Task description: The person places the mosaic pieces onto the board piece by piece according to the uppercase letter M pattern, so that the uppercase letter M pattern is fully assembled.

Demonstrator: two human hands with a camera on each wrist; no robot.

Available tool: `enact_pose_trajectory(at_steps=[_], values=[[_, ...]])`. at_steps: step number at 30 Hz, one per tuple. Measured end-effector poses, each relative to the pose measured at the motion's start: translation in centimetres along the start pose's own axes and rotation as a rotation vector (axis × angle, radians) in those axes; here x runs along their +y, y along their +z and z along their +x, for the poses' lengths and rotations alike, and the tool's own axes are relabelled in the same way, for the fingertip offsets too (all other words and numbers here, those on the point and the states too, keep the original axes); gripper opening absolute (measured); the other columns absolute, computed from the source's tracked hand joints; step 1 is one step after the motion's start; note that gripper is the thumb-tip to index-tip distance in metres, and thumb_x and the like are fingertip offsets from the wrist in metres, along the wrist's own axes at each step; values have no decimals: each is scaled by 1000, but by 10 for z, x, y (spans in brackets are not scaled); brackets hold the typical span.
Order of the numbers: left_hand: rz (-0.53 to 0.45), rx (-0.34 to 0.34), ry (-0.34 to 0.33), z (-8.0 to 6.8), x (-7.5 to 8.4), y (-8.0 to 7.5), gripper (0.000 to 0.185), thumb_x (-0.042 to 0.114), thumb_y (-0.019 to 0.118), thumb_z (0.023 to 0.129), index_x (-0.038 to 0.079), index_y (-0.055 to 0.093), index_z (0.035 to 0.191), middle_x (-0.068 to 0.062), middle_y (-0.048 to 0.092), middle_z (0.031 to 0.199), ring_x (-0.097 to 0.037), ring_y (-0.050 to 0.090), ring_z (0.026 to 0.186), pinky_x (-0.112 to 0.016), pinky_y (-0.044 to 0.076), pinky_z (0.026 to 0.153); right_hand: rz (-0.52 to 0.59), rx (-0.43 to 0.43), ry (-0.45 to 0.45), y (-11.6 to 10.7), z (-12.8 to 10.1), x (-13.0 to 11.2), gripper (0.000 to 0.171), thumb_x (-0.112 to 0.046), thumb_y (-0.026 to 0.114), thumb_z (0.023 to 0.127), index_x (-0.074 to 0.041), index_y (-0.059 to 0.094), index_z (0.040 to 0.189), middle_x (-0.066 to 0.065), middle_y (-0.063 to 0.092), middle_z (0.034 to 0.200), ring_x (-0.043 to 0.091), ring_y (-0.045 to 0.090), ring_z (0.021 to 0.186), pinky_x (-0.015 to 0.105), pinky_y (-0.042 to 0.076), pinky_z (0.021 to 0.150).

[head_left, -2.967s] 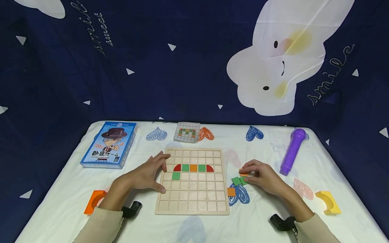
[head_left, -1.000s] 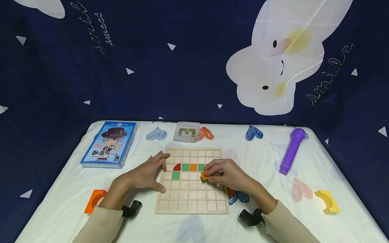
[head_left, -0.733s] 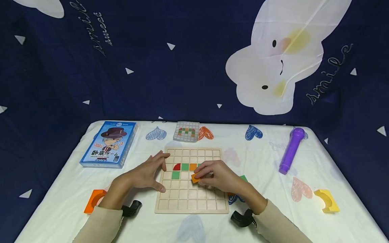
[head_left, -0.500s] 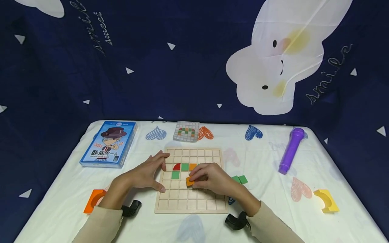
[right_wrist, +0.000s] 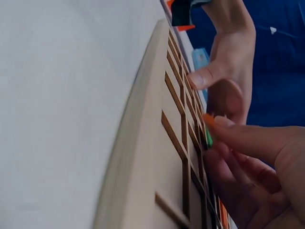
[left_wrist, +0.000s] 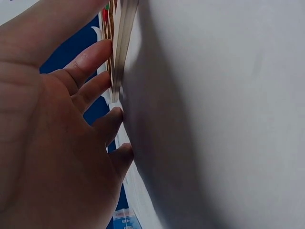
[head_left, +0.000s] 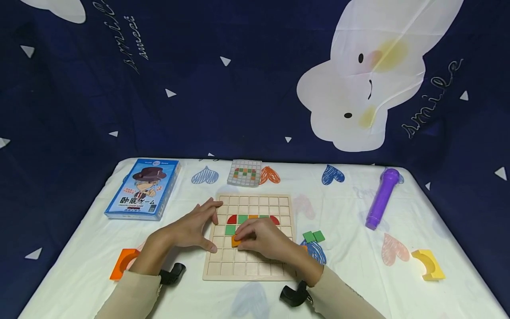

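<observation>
Grasped btwn thumb and fingertips of R hand (head_left: 260, 239): orange tile (head_left: 235, 241), at that hand's L extremity, over L half of board (head_left: 241, 268). Pos.: from green tile (head_left: 230, 230), toward board's front edge and slightly R. Contact w/ board: can't tell.

At board's L edge: L hand (head_left: 191, 228), released, fingers spread, thumb and fingertips along that edge; near orange tile, not touching it.

Partly hidden behind R hand, parallel to board's back edge: tile row (head_left: 253, 216), L to R red, green, orange, green, red.

Off board's R edge: two loose green tiles (head_left: 313, 236); adj., mostly hidden by R arm (head_left: 307, 266), 2nd orange tile (head_left: 304, 247).

On table (head_left: 346, 199): nr back edge, grid card (head_left: 244, 173); nr back-L corner, blue box (head_left: 141, 190); nr back-R corner, purple tube (head_left: 382, 199); toward L edge, orange arch (head_left: 121, 264); toward R edge, yellow arch (head_left: 432, 266).
</observation>
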State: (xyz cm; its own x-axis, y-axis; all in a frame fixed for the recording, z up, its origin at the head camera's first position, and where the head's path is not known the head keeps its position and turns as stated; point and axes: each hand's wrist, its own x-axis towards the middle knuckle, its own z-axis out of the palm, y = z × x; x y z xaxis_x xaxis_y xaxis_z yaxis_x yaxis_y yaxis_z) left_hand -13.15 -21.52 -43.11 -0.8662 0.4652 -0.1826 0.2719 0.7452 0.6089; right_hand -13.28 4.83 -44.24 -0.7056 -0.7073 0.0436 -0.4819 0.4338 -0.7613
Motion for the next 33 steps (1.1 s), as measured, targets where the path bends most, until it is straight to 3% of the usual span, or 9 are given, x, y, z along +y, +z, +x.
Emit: enact_pose_trajectory(at_steps=[18, 33], values=[[-12, 0, 19, 1, -3, 1, 57, 38, 95, 65, 16, 53, 96, -16, 33, 165, -47, 11, 159, -71, 10, 126, -136, 15, -25, 14, 12, -11, 13, -21, 82, 86, -15, 82, 98, -8, 76, 103, 3, 67, 101, 18, 54, 95], [-7, 5, 17, 1, -3, 1, 60, 41, 96, 63, 16, 53, 96, -15, 34, 165, -47, 11, 159, -71, 11, 125, -168, 22, -14, 18, 13, -12, 11, -18, 82, 86, -16, 81, 96, -8, 76, 101, 4, 67, 102, 20, 55, 95]])
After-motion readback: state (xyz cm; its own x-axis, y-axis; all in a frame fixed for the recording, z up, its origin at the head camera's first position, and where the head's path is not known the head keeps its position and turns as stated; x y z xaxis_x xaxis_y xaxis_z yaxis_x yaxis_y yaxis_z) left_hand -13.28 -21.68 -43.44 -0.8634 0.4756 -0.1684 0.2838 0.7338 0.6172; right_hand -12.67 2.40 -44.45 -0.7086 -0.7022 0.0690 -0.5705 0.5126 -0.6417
